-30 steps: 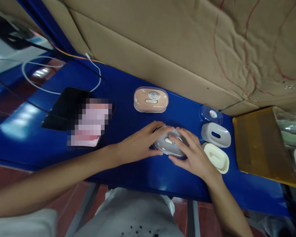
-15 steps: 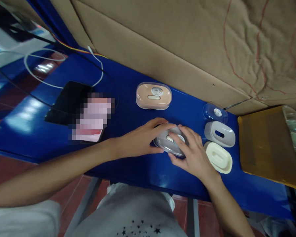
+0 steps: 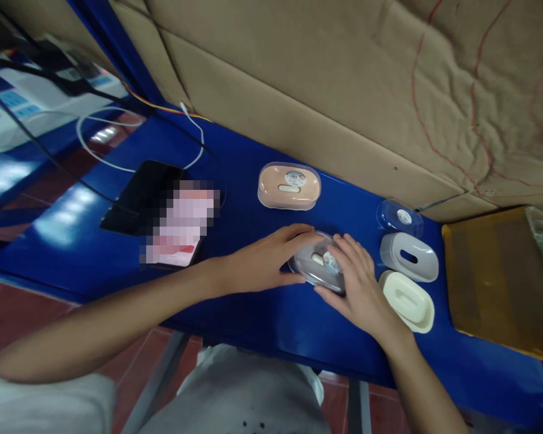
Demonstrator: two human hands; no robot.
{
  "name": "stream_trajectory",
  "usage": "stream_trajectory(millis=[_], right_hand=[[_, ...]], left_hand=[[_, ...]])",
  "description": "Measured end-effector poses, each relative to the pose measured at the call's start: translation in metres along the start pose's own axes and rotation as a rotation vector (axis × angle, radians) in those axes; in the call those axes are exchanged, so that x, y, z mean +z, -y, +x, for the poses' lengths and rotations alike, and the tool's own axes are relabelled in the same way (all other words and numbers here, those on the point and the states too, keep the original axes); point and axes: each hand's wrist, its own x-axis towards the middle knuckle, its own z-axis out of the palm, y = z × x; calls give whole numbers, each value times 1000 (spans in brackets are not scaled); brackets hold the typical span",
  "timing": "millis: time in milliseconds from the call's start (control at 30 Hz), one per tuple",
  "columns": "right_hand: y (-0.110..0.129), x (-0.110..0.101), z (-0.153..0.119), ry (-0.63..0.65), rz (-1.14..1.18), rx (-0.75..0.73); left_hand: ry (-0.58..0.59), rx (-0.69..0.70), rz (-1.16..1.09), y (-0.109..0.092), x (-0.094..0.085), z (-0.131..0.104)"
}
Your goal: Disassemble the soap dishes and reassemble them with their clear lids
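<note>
A grey oval box (image 3: 319, 263) under a clear lid with a round sticker is between my hands above the blue table. My left hand (image 3: 271, 256) grips its left end, thumb and fingers around the rim. My right hand (image 3: 355, 283) holds the right side, its fingers over the lid by the sticker. Behind them sits a peach box (image 3: 289, 187) with a clear cover. To the right, in a row, lie a clear lid (image 3: 399, 218), a light grey shell with an oval slot (image 3: 419, 259) and a cream tray (image 3: 408, 301).
A cardboard box (image 3: 493, 277) stands at the right of the blue table (image 3: 262, 325). On the left lie a black device (image 3: 138, 196) and a phone with a blurred screen (image 3: 185, 223), beside white and black cables. Cardboard lines the back.
The view has shifted slightly, moving the scene right and down. My right fingers have shifted on the clear lid; both hands still hold the grey box.
</note>
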Motion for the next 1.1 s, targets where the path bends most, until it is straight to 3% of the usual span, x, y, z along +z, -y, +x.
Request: stream_trajectory(millis=[233,400,667,767,933,1100], right_hand=[[-20,4,17,-125,-189,146],[-27,-8,29,-81,-167,217],[-57,-67,-40,-51,49,374],[-60,-81,-67,55,46,408],[-65,-71,-86,232,-2,460],[-47,-50,-59,217,65,367]], left_hand=[[-211,72,494,-8,-13,3],[-186,144,597,-16,-8,3],[-91,228,605,-20,5,1],[-82,270,612,-20,7,0],[-31,286,591,-19,10,0],[-34,310,551,-21,9,0]])
